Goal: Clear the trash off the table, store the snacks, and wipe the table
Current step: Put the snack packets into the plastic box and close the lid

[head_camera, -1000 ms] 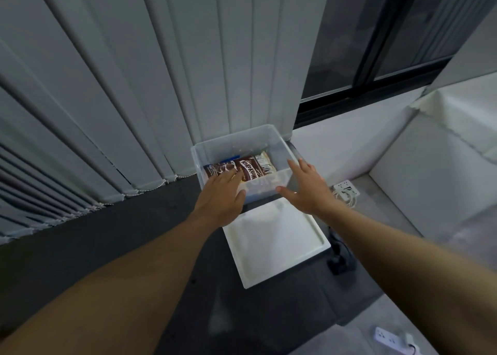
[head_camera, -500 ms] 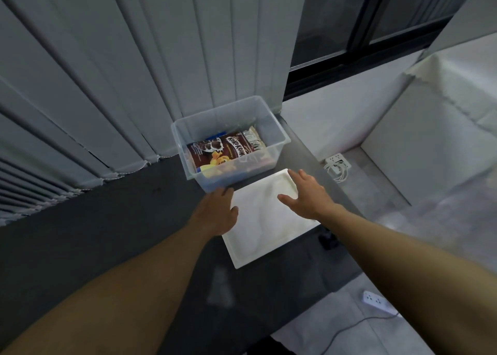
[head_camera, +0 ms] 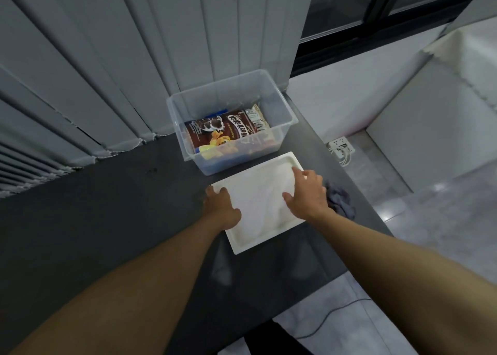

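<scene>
White plastic is what the fingers of the right hand are curled over. They wrap the right rim of a shallow lid, the index finger stretched toward its far right corner and the thumb laid on its top face. The left hand mirrors this on the opposite side, its fingers hooked round the left rim near the far left corner, thumb on the surface. Both hands are grasping the lid, which sits low over the dark counter at the centre of the frame. I cannot tell whether it rests there or is just raised.

Just above it in the frame, a narrow strip of counter away, stands a clear bin, open at the top. A brown cereal bag printed KOKO KRUNCH lies across the top of what is inside, with blue and yellow packets showing through the near wall.

A crumpled grey cloth lies on the counter just beside the right hand, toward the right edge.

Pale vertical blinds fill the upper left behind the bin, and a dark window frame crosses the upper right. Down on the grey floor at the right lies a white power strip with a coiled cable.
</scene>
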`<state>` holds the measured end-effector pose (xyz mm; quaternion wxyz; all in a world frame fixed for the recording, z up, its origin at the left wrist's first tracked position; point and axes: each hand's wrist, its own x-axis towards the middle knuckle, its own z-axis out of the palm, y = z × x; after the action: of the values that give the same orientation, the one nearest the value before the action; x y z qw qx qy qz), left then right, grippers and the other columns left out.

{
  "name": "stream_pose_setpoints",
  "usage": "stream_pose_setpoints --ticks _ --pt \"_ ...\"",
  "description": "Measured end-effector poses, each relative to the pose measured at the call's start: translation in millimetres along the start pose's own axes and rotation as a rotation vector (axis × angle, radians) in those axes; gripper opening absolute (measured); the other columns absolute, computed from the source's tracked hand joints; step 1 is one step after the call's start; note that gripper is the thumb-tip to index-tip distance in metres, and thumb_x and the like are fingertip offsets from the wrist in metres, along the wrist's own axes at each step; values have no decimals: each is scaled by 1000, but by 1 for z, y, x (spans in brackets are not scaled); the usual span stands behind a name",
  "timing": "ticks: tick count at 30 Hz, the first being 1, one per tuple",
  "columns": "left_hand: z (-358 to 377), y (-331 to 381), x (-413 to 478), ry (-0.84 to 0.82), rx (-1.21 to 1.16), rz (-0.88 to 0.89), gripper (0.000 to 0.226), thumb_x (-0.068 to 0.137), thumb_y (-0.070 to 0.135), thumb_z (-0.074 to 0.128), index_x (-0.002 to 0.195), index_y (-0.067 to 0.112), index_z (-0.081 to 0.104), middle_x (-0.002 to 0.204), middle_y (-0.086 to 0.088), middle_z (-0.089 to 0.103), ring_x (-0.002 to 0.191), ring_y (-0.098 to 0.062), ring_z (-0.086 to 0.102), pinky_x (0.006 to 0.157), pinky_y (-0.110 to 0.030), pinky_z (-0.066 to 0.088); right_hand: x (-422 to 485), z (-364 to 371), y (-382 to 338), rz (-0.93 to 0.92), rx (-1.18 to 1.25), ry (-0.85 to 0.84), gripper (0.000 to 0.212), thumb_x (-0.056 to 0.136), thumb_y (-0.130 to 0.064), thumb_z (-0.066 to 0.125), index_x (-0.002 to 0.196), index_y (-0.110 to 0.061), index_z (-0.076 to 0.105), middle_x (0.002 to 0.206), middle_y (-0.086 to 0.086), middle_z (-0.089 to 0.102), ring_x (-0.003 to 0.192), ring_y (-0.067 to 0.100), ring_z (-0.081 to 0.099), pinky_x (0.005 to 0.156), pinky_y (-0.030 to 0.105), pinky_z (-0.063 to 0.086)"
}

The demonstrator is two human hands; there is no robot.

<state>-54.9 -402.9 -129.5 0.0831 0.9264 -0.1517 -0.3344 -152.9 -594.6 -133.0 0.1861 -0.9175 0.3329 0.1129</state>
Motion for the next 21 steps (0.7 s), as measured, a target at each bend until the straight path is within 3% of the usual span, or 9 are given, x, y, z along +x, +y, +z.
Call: stream_pose_setpoints --ticks 5,11,14,16,18,21 --pt "-3 -2 0 25 -44 9 57 93 32 59 139 5 39 159 -10 7 132 -29 42 102 -31 39 6 -1 4 90 32 -142 85 86 -38 72 151 -27 19 149 12 28 135 37 30 107 53 34" --pt "-13 4 0 80 -190 -11 59 90 32 64 139 5 41 152 -11 19 126 -25 45 92 -24 39 12 -7 7 146 74 -185 89 84 -28 69 153 -31 13 139 16 35 132 38 29 106 52 37" --pt "-16 0 -3 135 -245 -30 63 89 32 66 140 5 41 147 -11 22 127 -25 43 100 -27 40 13 -14 10 180 98 -180 84 85 -22 66 151 -32 15 134 17 33 130 38 29 103 50 37" --pt "-16 -3 -5 183 -285 -23 55 88 28 67 134 7 45 143 -11 25 123 -26 45 97 -26 40 12 -16 15 195 153 -179 82 85 -16 63 150 -33 16 133 16 32 130 38 29 104 49 39" --pt "-17 -6 -9 204 -325 -25 54 87 22 68 133 9 43 141 -11 27 120 -27 48 92 -26 42 10 -16 20 185 211 -164 80 84 -12 59 149 -33 19 130 16 33 127 39 34 104 50 42" --pt "-22 -8 -14 221 -328 -51 61 87 12 63 143 10 36 142 -14 35 126 -32 47 98 -33 45 7 -18 23 173 285 -78 65 85 -6 50 143 -26 29 126 16 38 117 40 46 102 49 43"
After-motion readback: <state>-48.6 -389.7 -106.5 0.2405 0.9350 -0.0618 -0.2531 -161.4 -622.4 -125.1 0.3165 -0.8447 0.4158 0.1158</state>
